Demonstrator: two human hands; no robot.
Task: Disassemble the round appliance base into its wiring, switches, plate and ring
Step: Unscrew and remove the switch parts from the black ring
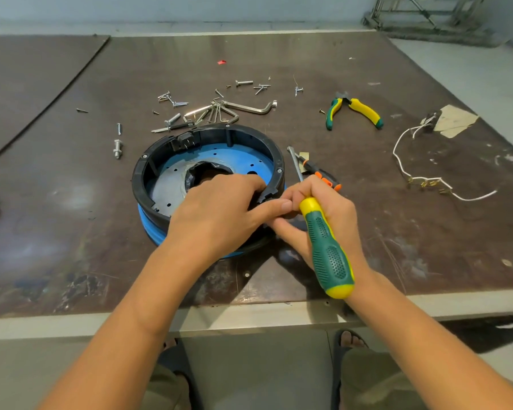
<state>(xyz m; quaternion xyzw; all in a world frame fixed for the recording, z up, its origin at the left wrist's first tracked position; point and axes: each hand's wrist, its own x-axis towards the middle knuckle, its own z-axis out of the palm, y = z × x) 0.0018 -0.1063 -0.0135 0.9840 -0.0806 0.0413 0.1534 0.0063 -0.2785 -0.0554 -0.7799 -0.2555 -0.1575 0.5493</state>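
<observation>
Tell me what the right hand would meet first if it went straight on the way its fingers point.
The right hand, gripping the screwdriver, would meet the thumb of the left hand almost at once, then the black ring behind it; depth there is unclear.

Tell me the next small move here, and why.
Probably pry the small black part off the near rim of the black ring: the left hand grips the ring there, and the right hand, holding the screwdriver, pinches at the same spot.

Black ring (148,161) w/ blue base (148,223), green-yellow screwdriver (328,247) & pliers (354,112), white wiring (403,173).
</observation>
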